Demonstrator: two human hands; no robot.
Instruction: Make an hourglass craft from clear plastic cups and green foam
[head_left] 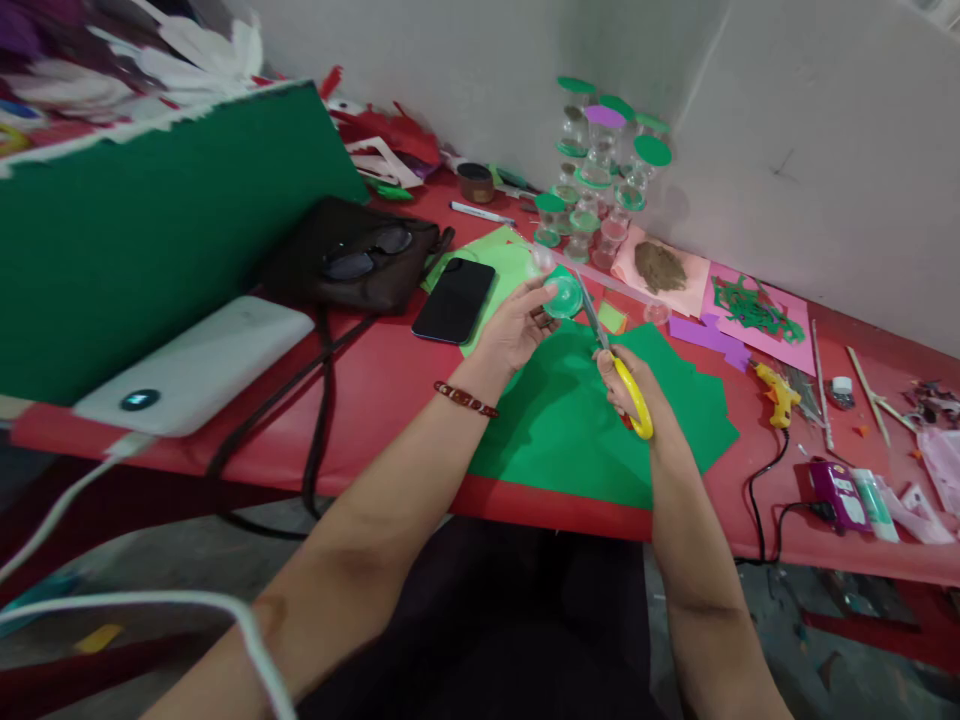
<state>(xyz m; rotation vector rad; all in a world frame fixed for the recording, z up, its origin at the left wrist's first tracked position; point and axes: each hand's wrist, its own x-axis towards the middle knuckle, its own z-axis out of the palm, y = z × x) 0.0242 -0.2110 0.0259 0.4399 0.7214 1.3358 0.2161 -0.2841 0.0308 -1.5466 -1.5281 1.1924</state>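
My left hand [519, 328], with a beaded bracelet at the wrist, holds a clear plastic piece with a round green disc [564, 296] between its fingers. My right hand [626, 385] grips yellow-handled scissors [639, 402], whose blades point up and away beside the disc's right edge. Whether the blades touch the disc I cannot tell. Below both hands lies green paper [574, 440] on the red table [360, 430]. A black phone [454, 300] rests on light green paper to the left of my left hand.
Stacked clear cups with green discs [592, 175] stand by the wall. At right are a yellow glue gun [780, 396], a purple box [838, 495] and a glue stick [874, 503]. A white power bank [199, 368], black bag [352, 255] and green board [180, 220] are left.
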